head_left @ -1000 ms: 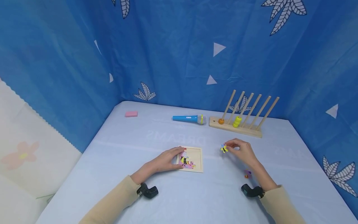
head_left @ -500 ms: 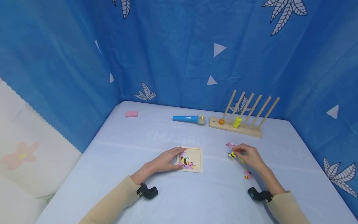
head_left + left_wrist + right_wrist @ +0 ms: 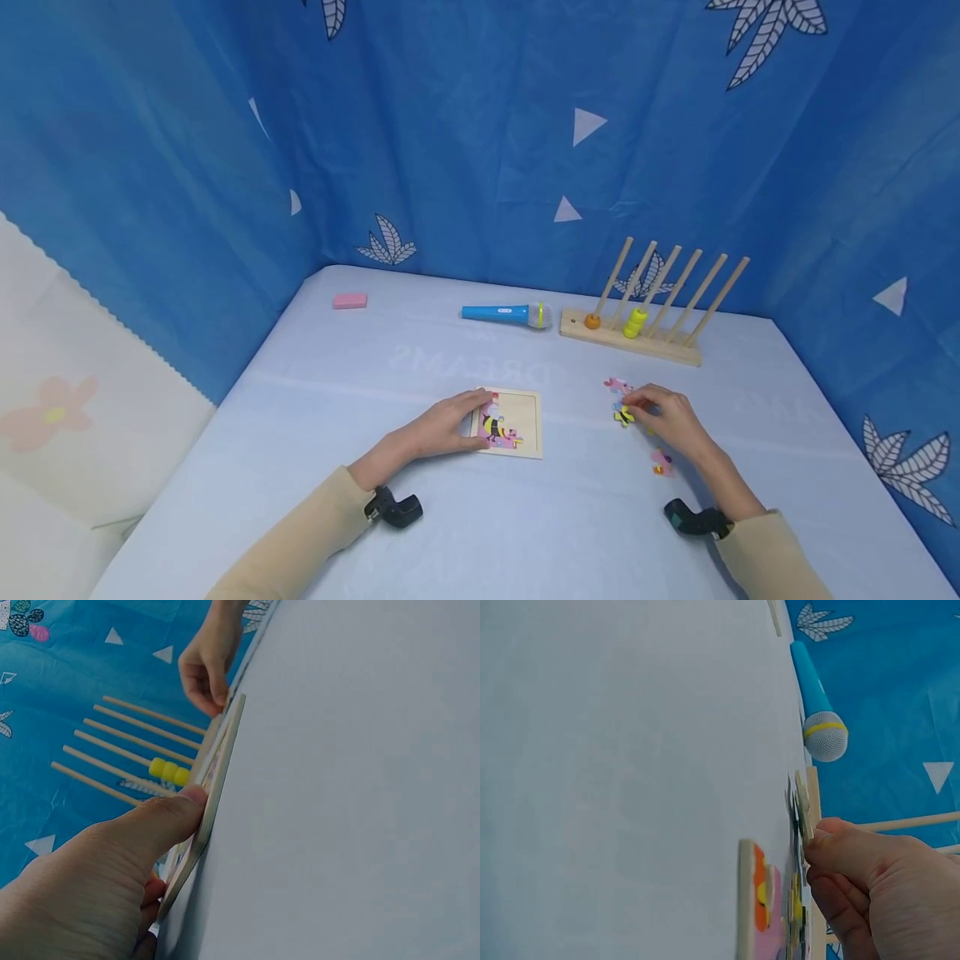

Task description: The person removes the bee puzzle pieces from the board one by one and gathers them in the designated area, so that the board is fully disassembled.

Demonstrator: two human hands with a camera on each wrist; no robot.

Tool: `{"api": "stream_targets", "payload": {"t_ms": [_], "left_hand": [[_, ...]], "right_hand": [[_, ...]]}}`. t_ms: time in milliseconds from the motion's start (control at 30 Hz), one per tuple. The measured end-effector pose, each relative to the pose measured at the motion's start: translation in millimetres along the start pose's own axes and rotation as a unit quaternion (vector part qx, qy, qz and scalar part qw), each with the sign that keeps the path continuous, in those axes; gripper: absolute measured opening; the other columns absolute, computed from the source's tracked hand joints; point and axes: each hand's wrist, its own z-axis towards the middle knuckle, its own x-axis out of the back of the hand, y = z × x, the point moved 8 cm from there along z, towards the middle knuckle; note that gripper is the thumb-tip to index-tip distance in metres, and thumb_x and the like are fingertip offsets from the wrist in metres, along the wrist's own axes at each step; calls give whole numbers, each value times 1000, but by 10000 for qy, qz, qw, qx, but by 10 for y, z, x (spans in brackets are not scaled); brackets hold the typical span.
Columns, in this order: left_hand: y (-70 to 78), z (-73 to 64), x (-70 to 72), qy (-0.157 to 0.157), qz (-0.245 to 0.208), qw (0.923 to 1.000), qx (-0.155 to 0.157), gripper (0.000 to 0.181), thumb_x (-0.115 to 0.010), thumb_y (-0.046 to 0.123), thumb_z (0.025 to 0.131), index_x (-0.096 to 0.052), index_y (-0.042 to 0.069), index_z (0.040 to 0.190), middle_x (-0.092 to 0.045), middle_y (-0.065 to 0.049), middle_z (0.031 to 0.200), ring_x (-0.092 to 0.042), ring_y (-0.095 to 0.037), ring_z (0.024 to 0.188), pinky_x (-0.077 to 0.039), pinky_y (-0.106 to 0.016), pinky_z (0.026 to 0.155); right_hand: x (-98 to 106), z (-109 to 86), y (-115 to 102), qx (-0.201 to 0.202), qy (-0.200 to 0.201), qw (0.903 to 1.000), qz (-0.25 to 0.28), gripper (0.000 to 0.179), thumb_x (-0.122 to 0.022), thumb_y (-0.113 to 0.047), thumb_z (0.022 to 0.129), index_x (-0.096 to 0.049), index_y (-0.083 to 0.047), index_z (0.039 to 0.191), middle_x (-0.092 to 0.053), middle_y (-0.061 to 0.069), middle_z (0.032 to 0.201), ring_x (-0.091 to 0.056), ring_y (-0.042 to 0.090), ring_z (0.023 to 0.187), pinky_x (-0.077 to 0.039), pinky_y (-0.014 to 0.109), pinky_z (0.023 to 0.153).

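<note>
My left hand (image 3: 442,429) grips the left side of a small square wooden puzzle board (image 3: 529,423), thumb at the near edge and fingers toward the far one. Pink, yellow and black pieces fill the board's left and near part; its right part is bare wood. To the right, my right hand (image 3: 670,419) pinches a yellow, black and blue jigsaw piece (image 3: 622,415) between thumb and fingers. The right wrist view has this piece (image 3: 802,804) edge-on, close over the table. A pink piece (image 3: 617,385) lies just beyond it, and another pink-orange piece (image 3: 662,463) lies nearer me.
Behind the hands lie a blue toy microphone (image 3: 506,314) and a pink block (image 3: 349,301). A wooden peg rack (image 3: 637,337) with upright rods, yellow beads (image 3: 634,323) and an orange bead (image 3: 592,322) stands at the back right. Blue curtains (image 3: 465,150) enclose the table.
My right hand has moved right and slightly nearer me with the jigsaw piece, beside the loose pieces. The left hand keeps its grip on the puzzle board. The head view has shifted slightly.
</note>
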Motion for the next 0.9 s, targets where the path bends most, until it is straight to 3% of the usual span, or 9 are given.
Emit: {"api": "stream_targets", "payload": {"t_ms": [500,700,800,900], "left_hand": [[-36,2,-28,23,15,10000,-43,75,-69,39,85,-37,6,144,-37,-12,147,-31,-27,136,-29,-40,109],[-33,0,-27,21,22,10000,-51,75,-68,41,85,-37,7,145,-37,-11,147,-31,-26,136,-29,-40,109],[-38,-2,-27,20,67,10000,-48,75,-68,42,85,-37,7,145,-37,-11,147,-31,-26,136,-29,-39,109],[-40,-3,-24,16,74,10000,-34,75,-68,41,85,-37,7,145,-37,-11,147,-31,-26,136,-29,-39,109]], "right_hand": [[-26,9,4,92,21,10000,14,14,-75,1,78,-72,-9,89,-67,-2,85,-60,9,72,-51,21,60],[22,14,-5,-186,65,9998,-12,14,-74,-2,79,-72,-8,91,-68,-1,86,-62,14,75,-53,23,64],[83,55,-67,-375,143,9990,210,14,-73,-3,82,-71,-5,95,-69,3,89,-64,20,81,-53,22,69],[89,133,-204,-516,82,9955,785,16,-70,-6,85,-70,-2,100,-69,8,95,-64,25,88,-52,19,75]]}}
